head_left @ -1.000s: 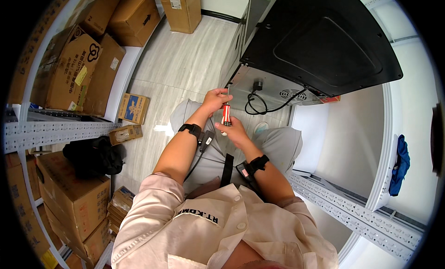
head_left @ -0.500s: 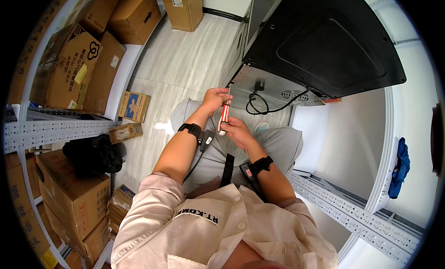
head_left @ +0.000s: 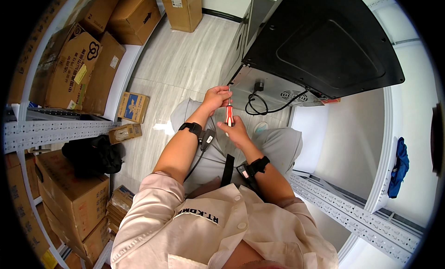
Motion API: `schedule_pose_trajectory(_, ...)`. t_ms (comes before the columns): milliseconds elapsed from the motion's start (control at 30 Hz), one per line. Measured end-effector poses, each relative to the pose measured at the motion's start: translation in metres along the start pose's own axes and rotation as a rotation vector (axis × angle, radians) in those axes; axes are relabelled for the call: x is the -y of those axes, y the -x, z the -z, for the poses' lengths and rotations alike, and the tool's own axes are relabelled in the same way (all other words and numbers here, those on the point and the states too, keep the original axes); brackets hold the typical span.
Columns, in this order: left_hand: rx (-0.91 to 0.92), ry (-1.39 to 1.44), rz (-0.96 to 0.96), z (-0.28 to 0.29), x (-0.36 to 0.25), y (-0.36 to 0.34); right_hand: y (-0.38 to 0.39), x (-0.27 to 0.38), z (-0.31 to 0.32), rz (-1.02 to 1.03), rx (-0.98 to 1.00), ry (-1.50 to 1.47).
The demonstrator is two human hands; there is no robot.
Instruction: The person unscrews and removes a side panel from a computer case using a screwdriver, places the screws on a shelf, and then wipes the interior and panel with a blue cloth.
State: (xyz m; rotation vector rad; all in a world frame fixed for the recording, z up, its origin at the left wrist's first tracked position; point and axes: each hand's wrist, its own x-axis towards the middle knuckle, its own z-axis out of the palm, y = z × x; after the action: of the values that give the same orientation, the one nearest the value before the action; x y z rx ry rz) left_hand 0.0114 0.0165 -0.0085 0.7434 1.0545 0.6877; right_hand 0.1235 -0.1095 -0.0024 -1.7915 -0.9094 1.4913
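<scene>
A screwdriver with a red and white handle (head_left: 230,114) points away from me, its tip at the left edge of a metal back panel (head_left: 241,94). My right hand (head_left: 237,132) is closed round the lower end of the handle. Around the thin shaft, close to the panel, the fingers of my left hand (head_left: 216,99) are pinched. The panel belongs to a large appliance with a black top (head_left: 324,51). On it are a round fan vent (head_left: 295,96) and a black plug with a looped power cord (head_left: 258,112). Whatever the tip touches is too small to make out.
Cardboard boxes (head_left: 74,190) fill the metal shelving on the left. A small blue-fronted box (head_left: 133,107) and a black bag (head_left: 95,154) are beside it. To the right stands a white perforated shelf frame (head_left: 352,218) with a blue cloth (head_left: 398,169). A tall carton (head_left: 183,9) stands at the back.
The screwdriver's handle has swung slightly to the right and turned about its axis. My right hand's grip on it has shifted; my left hand stays nearly in place.
</scene>
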Motion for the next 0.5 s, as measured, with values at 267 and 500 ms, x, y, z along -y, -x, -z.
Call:
schedule_pose_trajectory(267, -0.063, 0.043, 0.068, -0.011, -0.006, -0.006, 0.001, -0.005, 0.012, 0.033, 0.049, -0.253)
schedule_pose_trajectory(500, -0.092, 0.067, 0.077, -0.011, -0.002, -0.014, 0.014, 0.009, 0.012, -0.067, 0.110, -0.337)
